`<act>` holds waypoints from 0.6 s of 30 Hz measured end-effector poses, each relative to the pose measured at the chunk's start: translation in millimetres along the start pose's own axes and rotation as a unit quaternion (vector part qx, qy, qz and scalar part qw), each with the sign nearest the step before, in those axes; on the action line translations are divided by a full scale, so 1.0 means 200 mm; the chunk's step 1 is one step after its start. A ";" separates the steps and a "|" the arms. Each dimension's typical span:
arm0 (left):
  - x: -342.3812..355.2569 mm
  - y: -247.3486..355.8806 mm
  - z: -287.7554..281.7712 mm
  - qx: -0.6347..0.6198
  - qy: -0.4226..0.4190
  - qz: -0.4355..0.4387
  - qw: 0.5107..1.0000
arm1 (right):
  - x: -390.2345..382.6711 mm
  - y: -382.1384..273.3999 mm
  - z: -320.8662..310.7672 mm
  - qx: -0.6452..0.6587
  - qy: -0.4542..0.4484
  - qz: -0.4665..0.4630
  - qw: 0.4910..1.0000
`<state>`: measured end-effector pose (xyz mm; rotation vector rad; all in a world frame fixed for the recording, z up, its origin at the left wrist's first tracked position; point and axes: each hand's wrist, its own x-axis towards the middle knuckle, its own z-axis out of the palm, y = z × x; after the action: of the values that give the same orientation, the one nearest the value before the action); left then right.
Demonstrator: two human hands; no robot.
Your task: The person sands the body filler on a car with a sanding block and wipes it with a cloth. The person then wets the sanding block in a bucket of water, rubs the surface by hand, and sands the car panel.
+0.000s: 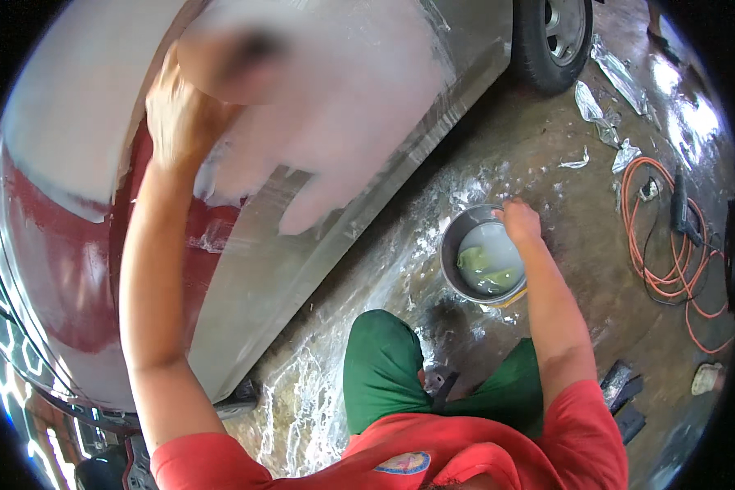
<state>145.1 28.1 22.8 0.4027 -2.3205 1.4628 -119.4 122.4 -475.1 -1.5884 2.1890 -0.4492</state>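
Observation:
My left hand (180, 114) is raised against the side of a car (359, 106), over a pale, pinkish patch of filler or primer. A blurred spot covers its fingers, so whether they hold anything cannot be told. Low on my right, my right hand (521, 220) closes on the rim of a round metal bucket (451, 263). Cloudy, whitish water (490, 241) fills part of the bucket, with a green cloth (483, 268) lying in it. Around the pale patch the panel is grey, with dark red paint (73, 245) showing to the left.
White splashes and wet streaks (302, 400) mark the floor beside my green-trousered legs. A car wheel (554, 41) stands at the far right. Crumpled silver foil (621, 77), a coiled orange hose (629, 212) and a black tool (679, 200) lie farther right. Dark blocks (625, 400) are near my right elbow.

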 end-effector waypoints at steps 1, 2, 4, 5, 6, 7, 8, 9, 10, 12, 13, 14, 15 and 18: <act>0.09 0.03 0.00 0.000 0.001 -0.001 1.000 | 0.00 -0.01 0.00 0.000 -0.003 0.000 1.000; 0.26 0.08 0.01 -0.023 -0.068 -0.044 0.996 | -0.01 0.00 0.00 -0.004 -0.007 0.004 1.000; 0.50 0.07 0.06 -0.041 -0.069 -0.039 0.996 | 0.00 -0.06 -0.01 0.007 -0.002 -0.004 1.000; 0.57 0.04 0.12 -0.046 -0.001 0.006 0.999 | 0.00 -0.08 -0.01 0.014 -0.002 -0.008 1.000; 0.61 0.06 0.14 -0.039 -0.018 -0.013 0.999 | 0.00 -0.06 -0.01 0.009 0.000 -0.004 1.000; 0.58 0.07 0.13 -0.041 -0.014 -0.016 0.999 | -0.01 -0.05 -0.01 0.007 0.001 -0.005 1.000; 0.50 0.07 0.11 -0.028 -0.040 -0.023 0.999 | -0.01 -0.04 0.00 0.005 0.001 -0.007 1.000; 0.41 0.08 0.10 -0.015 -0.067 -0.031 0.997 | -0.01 -0.02 0.00 0.001 0.002 -0.007 1.000; 0.23 0.00 0.13 0.049 -0.022 0.006 0.999 | -0.01 -0.01 0.00 0.001 -0.003 -0.008 1.000; 0.02 0.06 -0.02 -0.016 -0.017 -0.015 1.000 | -0.01 0.02 0.00 -0.002 -0.005 -0.002 1.000; 0.03 0.06 0.01 -0.019 -0.012 -0.018 1.000 | 0.00 0.01 0.00 -0.011 -0.007 0.000 1.000; 0.05 0.06 0.04 -0.019 -0.018 -0.019 0.999 | -0.01 0.02 0.00 -0.020 -0.009 0.003 1.000; 0.08 0.04 0.03 -0.011 -0.029 -0.018 0.999 | 0.00 0.01 0.01 -0.019 -0.006 0.001 1.000; 0.52 0.18 0.08 -0.046 -0.100 -0.050 0.993 | 0.00 0.01 0.01 -0.005 0.010 -0.003 1.000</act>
<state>34.1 23.7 33.4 0.6577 -2.4715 1.3169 -120.2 121.9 -477.0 -1.6016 2.2060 -0.4592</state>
